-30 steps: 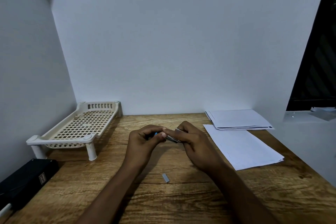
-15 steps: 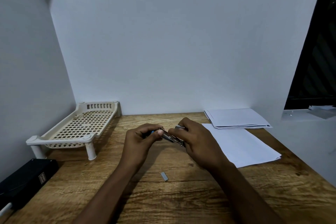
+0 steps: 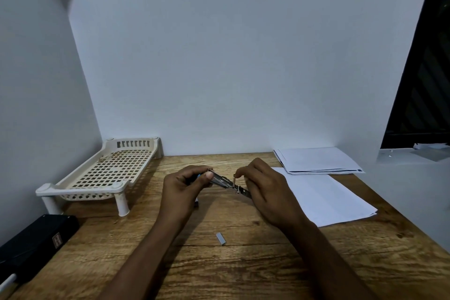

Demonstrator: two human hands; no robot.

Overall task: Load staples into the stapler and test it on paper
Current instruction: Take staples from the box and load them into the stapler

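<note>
Left hand [image 3: 187, 185] gripped stapler [image 3: 222, 181] above bench [image 3: 243, 263], fingers curled round blue end to steady it. Right hand [image 3: 265, 190] pinched pusher tab [image 3: 234, 176], likely to clear magazine channel. Staple strip [image 3: 221, 238] lay ready between forearms; paper [image 3: 323, 200] just right.

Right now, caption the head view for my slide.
Left hand and right hand hold the opened stapler over the desk; a staple strip lies nearer, paper at right.
</note>
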